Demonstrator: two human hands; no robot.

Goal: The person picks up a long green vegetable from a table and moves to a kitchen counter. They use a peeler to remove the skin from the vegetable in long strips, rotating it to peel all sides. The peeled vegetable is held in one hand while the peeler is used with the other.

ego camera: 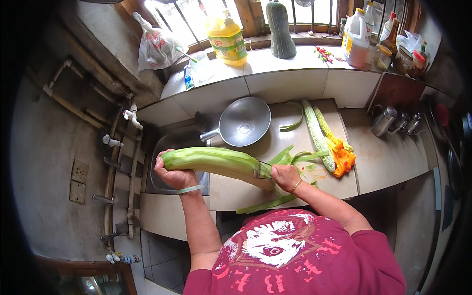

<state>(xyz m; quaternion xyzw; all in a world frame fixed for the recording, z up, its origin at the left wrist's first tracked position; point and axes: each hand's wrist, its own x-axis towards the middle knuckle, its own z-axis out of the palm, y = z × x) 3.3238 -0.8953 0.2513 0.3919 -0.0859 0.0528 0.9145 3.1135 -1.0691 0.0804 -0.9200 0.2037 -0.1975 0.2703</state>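
Note:
A long pale-green gourd (217, 162), partly peeled, slants across the counter's front in the head view. My left hand (174, 173) grips its left end, over the sink. Near the other end, my right hand (285, 177) is closed around a peeler (262, 170), whose frame lies against the gourd's skin. The peeler's handle is hidden in my fist. Green peel strips (282, 156) lie beside and behind my right hand, and a long strip (265, 205) rests along the counter's front edge.
A metal wok (245, 121) stands beside the steel sink (156, 180). Bitter gourds (315, 136) and split orange flesh with red seeds (342, 156) lie at right. Metal pots (384, 121) stand farther right. On the ledge are a yellow detergent jug (226, 42), a dark squash (281, 31) and several bottles.

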